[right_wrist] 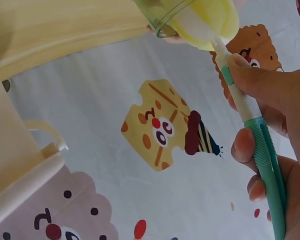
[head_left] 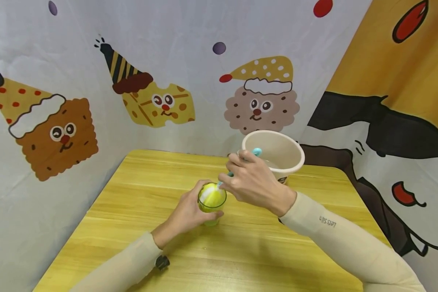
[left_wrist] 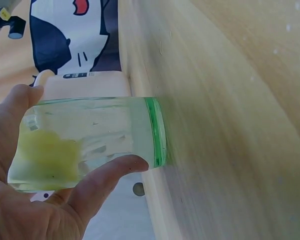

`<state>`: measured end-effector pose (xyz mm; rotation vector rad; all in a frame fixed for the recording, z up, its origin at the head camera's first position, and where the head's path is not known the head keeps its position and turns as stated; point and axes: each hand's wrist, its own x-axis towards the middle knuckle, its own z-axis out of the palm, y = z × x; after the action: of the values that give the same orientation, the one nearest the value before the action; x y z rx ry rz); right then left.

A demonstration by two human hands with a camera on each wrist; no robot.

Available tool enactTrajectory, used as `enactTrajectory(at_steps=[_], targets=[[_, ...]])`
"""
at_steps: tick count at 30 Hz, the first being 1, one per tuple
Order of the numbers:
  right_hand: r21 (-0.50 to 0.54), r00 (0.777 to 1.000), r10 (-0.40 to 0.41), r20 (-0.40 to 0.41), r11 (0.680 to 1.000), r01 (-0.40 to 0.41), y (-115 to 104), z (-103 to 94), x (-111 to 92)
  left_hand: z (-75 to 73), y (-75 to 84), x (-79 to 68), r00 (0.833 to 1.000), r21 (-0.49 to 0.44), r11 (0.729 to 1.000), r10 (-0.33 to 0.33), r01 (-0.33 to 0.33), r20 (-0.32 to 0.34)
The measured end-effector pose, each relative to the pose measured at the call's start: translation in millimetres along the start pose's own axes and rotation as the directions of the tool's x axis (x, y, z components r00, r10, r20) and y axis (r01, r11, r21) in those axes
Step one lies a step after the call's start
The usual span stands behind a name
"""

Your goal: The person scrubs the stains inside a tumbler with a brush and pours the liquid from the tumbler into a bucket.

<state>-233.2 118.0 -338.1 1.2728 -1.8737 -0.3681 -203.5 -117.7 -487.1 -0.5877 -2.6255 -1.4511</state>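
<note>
A clear, green-tinted glass (left_wrist: 105,127) stands close over the wooden table, gripped by my left hand (head_left: 190,209) with the thumb along one side and fingers round the other. In my right hand (head_left: 253,181) I hold a cup brush by its green and white handle (right_wrist: 262,150), the thumb pressing near its neck. The brush's yellow and white sponge head (head_left: 212,196) sits at the mouth of the glass, partly inside it. Through the glass wall, the left wrist view shows the yellow sponge in the upper part.
A cream-coloured bucket (head_left: 248,140) stands at the table's back right, just behind my right hand. The wooden table (head_left: 131,190) reaches back to a cloth backdrop (head_left: 204,24) printed with cartoon biscuits and cheese. A small black object (head_left: 162,263) shows by my left sleeve.
</note>
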Motion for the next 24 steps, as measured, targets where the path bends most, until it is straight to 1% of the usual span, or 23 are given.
enactTrajectory(at_steps=[4,11,17,21,24], targets=[[-0.025,1.000,-0.013,0.016,1.000,0.014,1,0.0,2,-0.1,-0.2,-0.2,1.000,0.007,1.000,-0.007,0.007,-0.003],[-0.090,0.996,-0.047,0.080,0.994,0.054,5,-1.9,6,0.0,0.7,-0.4,1.000,0.010,1.000,-0.016,0.016,-0.001],[-0.131,0.992,-0.082,0.097,0.987,0.095,7,-3.3,12,-1.0,1.6,-0.6,1.000,0.023,0.999,-0.029,0.029,-0.002],[-0.157,0.986,-0.116,0.122,0.978,0.134,7,-5.6,18,-1.4,1.5,-0.9,0.999,0.029,0.999,-0.035,0.035,0.000],[-0.172,0.977,-0.144,0.158,0.970,0.171,7,-8.5,24,-1.6,1.7,-1.2,0.999,0.032,0.999,-0.044,0.044,0.002]])
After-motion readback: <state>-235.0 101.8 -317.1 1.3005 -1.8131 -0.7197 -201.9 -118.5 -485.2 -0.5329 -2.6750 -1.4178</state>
